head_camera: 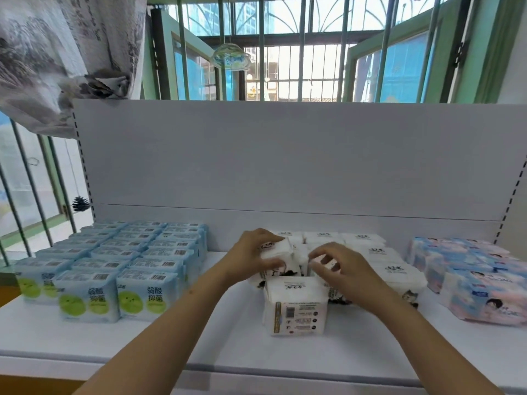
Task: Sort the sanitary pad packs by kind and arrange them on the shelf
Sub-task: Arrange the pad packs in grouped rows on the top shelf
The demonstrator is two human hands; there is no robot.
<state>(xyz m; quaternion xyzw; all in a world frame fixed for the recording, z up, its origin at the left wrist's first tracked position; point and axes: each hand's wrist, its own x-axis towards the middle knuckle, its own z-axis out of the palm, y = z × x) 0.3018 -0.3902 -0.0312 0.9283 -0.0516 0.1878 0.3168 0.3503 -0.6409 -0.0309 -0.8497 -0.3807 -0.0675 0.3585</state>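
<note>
**Desk:** Both hands on stock, then? What is each grip doing?

**Photographer:** Left hand [258, 253] curls over the top and front of a white pack [278, 250] in the middle group, fingers wrapped round it. Right hand [339, 270] hovers just beside it with fingers bent over the neighbouring white packs [379, 258]; whether it pinches one or only touches, I cannot tell.

**Desk:** Where do the goods stand?

**Photographer:** On a white shelf [216, 346] against a pale back panel [285, 155]. Blue-and-green packs [114, 263] sit upright in tidy rows at the left. The white group holds the centre, with one front pack [296, 307] turned so its printed back faces the camera. Pink-and-blue packs [479, 280] are stacked at the right, well apart from the blue-and-green rows. Barred windows [285, 52] show above the panel.

**Desk:** How far along?

**Photographer:** By my reading, the kinds are already separated; the centre group is being squared up.

**Desk:** Risks?

**Photographer:** The soft packs stand close together, touching. Pulling or twisting the held one could drag its neighbours over and topple the row. The front pack stands alone nearest the edge; a brushing forearm might tip it over. It also faces the wrong way, so the display would look uneven if left.
</note>
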